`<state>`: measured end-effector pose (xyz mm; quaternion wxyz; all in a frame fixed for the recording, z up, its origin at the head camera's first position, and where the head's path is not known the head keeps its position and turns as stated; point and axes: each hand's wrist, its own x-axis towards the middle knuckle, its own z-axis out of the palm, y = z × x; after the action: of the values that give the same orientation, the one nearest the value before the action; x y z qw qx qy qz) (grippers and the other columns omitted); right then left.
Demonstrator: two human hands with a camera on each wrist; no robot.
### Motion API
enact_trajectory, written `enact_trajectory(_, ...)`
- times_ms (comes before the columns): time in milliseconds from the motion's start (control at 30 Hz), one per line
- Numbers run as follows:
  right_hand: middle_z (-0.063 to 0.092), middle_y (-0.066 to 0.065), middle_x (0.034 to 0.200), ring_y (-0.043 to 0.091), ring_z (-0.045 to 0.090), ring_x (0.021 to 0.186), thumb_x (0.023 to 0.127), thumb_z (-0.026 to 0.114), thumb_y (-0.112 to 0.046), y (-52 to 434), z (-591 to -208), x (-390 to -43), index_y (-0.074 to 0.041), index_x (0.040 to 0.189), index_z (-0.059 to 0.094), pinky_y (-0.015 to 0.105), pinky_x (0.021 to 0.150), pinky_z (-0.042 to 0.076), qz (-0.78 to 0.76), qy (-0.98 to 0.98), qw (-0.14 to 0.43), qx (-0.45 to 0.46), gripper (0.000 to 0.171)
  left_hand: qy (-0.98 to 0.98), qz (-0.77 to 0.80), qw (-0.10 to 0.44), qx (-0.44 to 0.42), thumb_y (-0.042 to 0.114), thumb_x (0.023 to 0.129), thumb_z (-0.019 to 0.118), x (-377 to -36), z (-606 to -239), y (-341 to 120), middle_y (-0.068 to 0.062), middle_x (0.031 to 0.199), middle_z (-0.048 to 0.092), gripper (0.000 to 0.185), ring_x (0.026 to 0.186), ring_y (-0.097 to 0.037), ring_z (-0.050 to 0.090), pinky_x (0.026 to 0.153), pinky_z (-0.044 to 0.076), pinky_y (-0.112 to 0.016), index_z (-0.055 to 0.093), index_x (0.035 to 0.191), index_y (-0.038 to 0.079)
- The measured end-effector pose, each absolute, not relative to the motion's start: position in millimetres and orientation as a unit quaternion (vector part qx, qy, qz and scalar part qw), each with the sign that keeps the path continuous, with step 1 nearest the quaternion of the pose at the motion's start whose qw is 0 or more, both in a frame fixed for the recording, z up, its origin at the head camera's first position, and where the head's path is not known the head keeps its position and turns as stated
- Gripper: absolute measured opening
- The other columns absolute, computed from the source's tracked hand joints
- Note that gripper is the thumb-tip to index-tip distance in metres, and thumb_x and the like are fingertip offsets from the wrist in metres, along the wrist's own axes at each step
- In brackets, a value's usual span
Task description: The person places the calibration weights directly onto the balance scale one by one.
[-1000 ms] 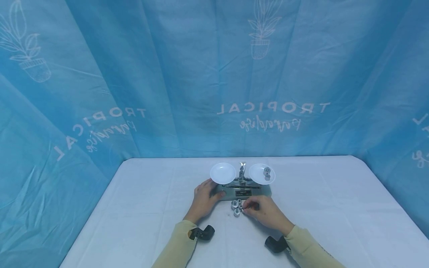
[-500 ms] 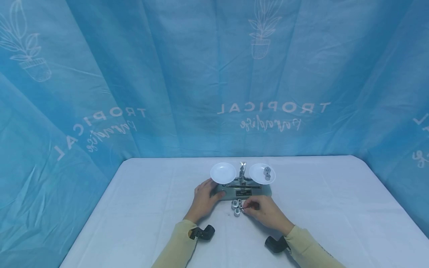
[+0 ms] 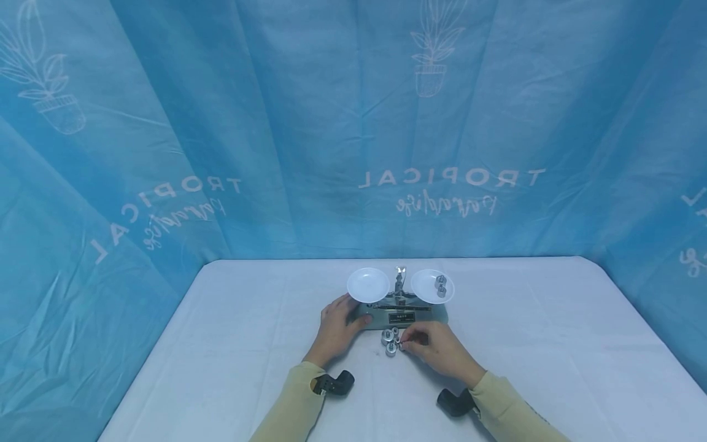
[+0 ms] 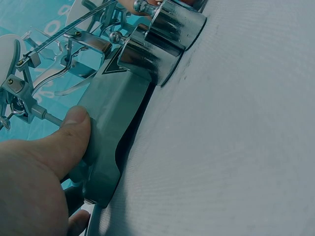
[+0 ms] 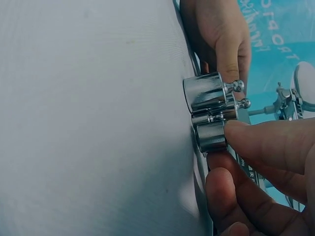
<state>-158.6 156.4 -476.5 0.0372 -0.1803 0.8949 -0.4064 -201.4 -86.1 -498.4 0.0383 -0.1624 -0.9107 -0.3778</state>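
A green-based balance scale (image 3: 401,318) with two white pans stands on the table. My left hand (image 3: 333,328) grips the left end of its base, thumb on the near face (image 4: 74,118) and other fingers mostly hidden behind. Chrome calibration weights with knobs cluster in front of the base, the biggest weight (image 3: 387,337) on the left and another weight (image 3: 391,349) nearest me. With thumb and forefinger, my right hand (image 3: 436,350) pinches a shiny cylindrical weight (image 5: 211,136) at the right of the cluster. Two more weights (image 3: 440,285) sit in the right pan (image 3: 424,287).
Nothing lies in the left pan (image 3: 367,285). A white cloth (image 3: 232,344) covers the table, and a blue printed curtain (image 3: 320,123) hangs behind it and along both sides. Black wrist cameras (image 3: 456,403) sit at both cuffs.
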Motion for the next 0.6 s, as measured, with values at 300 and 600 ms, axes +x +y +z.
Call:
enact_trajectory(300,0.068,-0.012,0.09,0.007,0.061,0.082,0.089,0.074,-0.012,156.3,-473.0,-157.0,-0.018,0.093,0.073,0.027,0.076,0.055,-0.408,0.895,0.034,-0.175,0.007,-0.91,-0.379,0.038,-0.163,0.035,0.096,0.067,-201.6,-498.6,-86.2,-0.008,0.15,0.051,0.056,0.144,-0.033,0.036,0.118,0.017,-0.061,0.053,0.146,0.013)
enact_trajectory(600,0.069,-0.012,0.089,0.006,0.061,0.081,0.089,0.075,-0.01,155.3,-468.8,-155.6,-0.018,0.094,0.074,0.025,0.073,0.054,-0.404,0.897,0.026,-0.176,0.009,-0.913,-0.377,0.031,-0.154,0.036,0.097,0.066,-201.6,-498.2,-86.1,-0.006,0.15,0.052,0.056,0.145,-0.032,0.036,0.119,0.016,-0.059,0.052,0.146,0.014)
